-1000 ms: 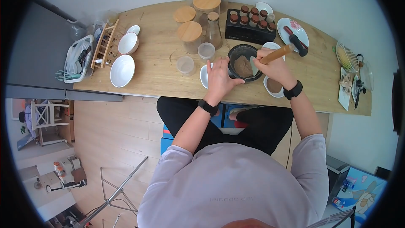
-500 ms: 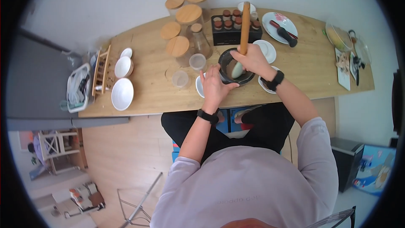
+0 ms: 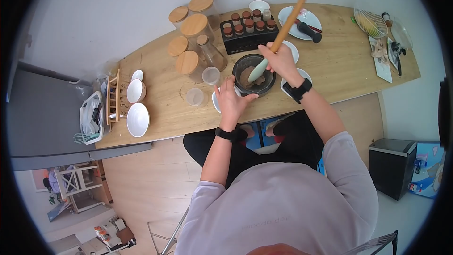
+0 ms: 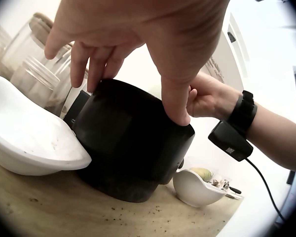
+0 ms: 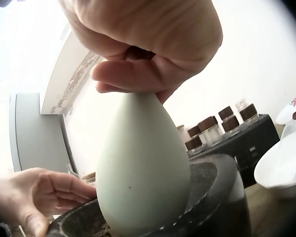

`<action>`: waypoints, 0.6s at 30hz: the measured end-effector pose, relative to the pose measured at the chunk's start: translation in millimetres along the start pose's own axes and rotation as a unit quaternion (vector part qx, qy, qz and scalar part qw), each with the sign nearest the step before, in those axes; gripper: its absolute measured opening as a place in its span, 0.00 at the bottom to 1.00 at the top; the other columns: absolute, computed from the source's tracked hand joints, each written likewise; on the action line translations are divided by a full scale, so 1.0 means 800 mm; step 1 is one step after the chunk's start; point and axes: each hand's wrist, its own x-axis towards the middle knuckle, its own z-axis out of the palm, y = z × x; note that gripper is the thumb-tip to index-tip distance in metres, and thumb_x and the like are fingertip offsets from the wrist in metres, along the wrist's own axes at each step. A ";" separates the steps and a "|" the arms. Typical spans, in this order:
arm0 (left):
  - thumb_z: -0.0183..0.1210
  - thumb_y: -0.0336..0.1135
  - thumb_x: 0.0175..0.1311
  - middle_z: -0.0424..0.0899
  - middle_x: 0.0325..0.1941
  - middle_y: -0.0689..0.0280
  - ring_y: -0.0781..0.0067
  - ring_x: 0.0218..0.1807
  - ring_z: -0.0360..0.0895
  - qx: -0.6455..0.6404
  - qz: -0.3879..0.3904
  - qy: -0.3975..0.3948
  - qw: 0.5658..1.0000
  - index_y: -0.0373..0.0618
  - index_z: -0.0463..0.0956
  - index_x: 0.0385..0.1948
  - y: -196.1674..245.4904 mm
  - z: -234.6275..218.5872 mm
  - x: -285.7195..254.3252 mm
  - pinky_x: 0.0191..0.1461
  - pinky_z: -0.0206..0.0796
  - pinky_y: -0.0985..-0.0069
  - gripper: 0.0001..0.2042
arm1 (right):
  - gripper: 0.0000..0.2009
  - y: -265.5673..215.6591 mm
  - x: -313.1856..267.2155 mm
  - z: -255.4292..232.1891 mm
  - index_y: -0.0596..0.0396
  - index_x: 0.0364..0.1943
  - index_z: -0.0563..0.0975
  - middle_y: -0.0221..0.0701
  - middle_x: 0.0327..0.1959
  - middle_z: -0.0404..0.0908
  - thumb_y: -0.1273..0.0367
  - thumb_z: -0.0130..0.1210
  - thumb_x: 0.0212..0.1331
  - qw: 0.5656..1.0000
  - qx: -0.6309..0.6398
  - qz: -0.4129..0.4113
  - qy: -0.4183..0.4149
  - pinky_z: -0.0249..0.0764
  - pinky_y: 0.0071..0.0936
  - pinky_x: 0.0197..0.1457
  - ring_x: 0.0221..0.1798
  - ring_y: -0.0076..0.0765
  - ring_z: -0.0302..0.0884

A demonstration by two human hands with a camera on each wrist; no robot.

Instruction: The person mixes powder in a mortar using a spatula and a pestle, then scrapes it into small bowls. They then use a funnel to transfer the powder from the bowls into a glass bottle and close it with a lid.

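A black stone mortar (image 3: pixel 255 74) (image 4: pixel 130 140) (image 5: pixel 207 197) with brown ground powder inside stands on the wooden table (image 3: pixel 165 94). My right hand (image 3: pixel 281 60) (image 5: pixel 148 44) grips a pestle (image 3: pixel 278 38) with a wooden handle and a pale green head (image 5: pixel 140 168); the head is down in the mortar. My left hand (image 3: pixel 231 98) (image 4: pixel 148 34) holds the mortar's near rim, thumb on one side and fingers over the other. A small white dish (image 4: pixel 29 136) lies right beside the mortar under my left hand.
A black rack of spice jars (image 3: pixel 247 30) stands behind the mortar. Glass jars with wooden lids (image 3: pixel 191 28) and clear cups (image 3: pixel 194 97) are to the left. White bowls (image 3: pixel 137 119) and a wire basket (image 3: pixel 90 118) sit far left. Plates (image 3: pixel 302 19) and a board (image 3: pixel 381 56) lie right.
The pestle swung from pointing right, to upright, to leaning back-right, its head working in the mortar. My left hand stayed on the mortar. The head camera shifted.
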 end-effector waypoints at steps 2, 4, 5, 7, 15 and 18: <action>0.81 0.52 0.31 0.81 0.55 0.53 0.54 0.61 0.76 -0.008 -0.004 -0.008 1.000 0.33 0.72 0.57 -0.001 -0.003 0.002 0.77 0.46 0.46 0.47 | 0.19 -0.010 -0.004 -0.004 0.56 0.19 0.70 0.24 0.14 0.70 0.62 0.58 0.65 1.000 0.012 -0.011 0.002 0.67 0.19 0.16 0.15 0.20 0.75; 0.81 0.52 0.31 0.81 0.55 0.53 0.53 0.61 0.76 -0.015 -0.003 -0.012 1.000 0.33 0.72 0.57 0.001 0.000 0.001 0.76 0.46 0.45 0.47 | 0.18 -0.012 -0.009 0.002 0.53 0.19 0.70 0.22 0.14 0.69 0.62 0.58 0.66 0.998 0.051 -0.037 -0.004 0.65 0.16 0.16 0.16 0.17 0.74; 0.81 0.52 0.31 0.81 0.56 0.53 0.53 0.61 0.76 -0.014 -0.001 -0.009 1.000 0.33 0.72 0.57 0.001 0.002 0.000 0.76 0.46 0.45 0.47 | 0.17 -0.013 -0.012 0.009 0.56 0.20 0.68 0.25 0.16 0.71 0.64 0.58 0.63 0.998 0.054 -0.039 -0.019 0.68 0.20 0.17 0.18 0.20 0.76; 0.81 0.51 0.31 0.81 0.56 0.53 0.53 0.61 0.76 -0.008 0.004 -0.001 1.000 0.33 0.72 0.57 -0.002 0.002 0.000 0.76 0.47 0.44 0.47 | 0.16 0.004 -0.012 0.017 0.56 0.20 0.68 0.25 0.17 0.71 0.65 0.58 0.62 0.996 0.040 -0.048 -0.071 0.68 0.21 0.18 0.18 0.20 0.76; 0.80 0.51 0.31 0.79 0.59 0.50 0.52 0.64 0.73 -0.021 0.003 -0.009 1.000 0.36 0.70 0.58 -0.007 0.005 -0.001 0.75 0.46 0.44 0.48 | 0.11 0.009 -0.011 -0.015 0.58 0.23 0.72 0.25 0.23 0.73 0.70 0.58 0.60 0.990 0.015 -0.062 -0.124 0.70 0.20 0.22 0.22 0.20 0.77; 0.81 0.50 0.31 0.80 0.57 0.52 0.52 0.62 0.76 -0.003 0.001 0.000 1.000 0.34 0.72 0.58 -0.003 0.003 -0.001 0.75 0.47 0.44 0.47 | 0.10 0.008 -0.020 -0.007 0.58 0.24 0.73 0.26 0.29 0.75 0.70 0.58 0.61 0.983 0.017 -0.078 -0.165 0.71 0.17 0.24 0.24 0.18 0.76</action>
